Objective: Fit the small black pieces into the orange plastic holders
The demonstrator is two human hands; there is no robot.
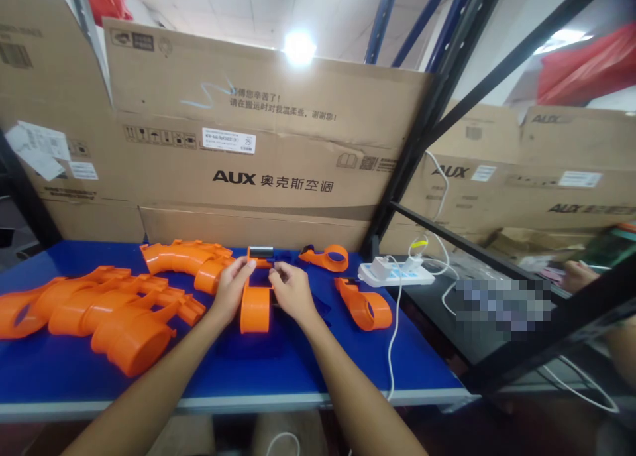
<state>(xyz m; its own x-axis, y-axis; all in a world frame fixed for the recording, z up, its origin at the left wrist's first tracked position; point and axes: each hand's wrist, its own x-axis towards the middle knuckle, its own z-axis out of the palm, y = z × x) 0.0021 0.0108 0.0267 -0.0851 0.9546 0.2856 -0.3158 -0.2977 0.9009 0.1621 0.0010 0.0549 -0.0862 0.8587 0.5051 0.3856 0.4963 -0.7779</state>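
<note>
Over the blue table, my left hand [232,290] is closed on the left side of an orange tape dispenser [255,310], its thumb near the top. A dark roller [261,251] sits at the dispenser's upper end. My right hand [293,291] is at the dispenser's right side, fingertips pinched together close to the roller end; whatever is between them is too small to make out. Stacked orange dispensers [132,337] lie to the left, with another nested row [186,257] behind them. To the right are two single dispensers, one farther back [332,258] and one nearer [370,310].
A white power strip [397,272] with plugs stands at the table's right edge, its cable [396,337] hanging over the front. Cardboard [278,151] walls off the back. A black metal frame [412,144] rises at right; beyond it shows another person's hand [579,277].
</note>
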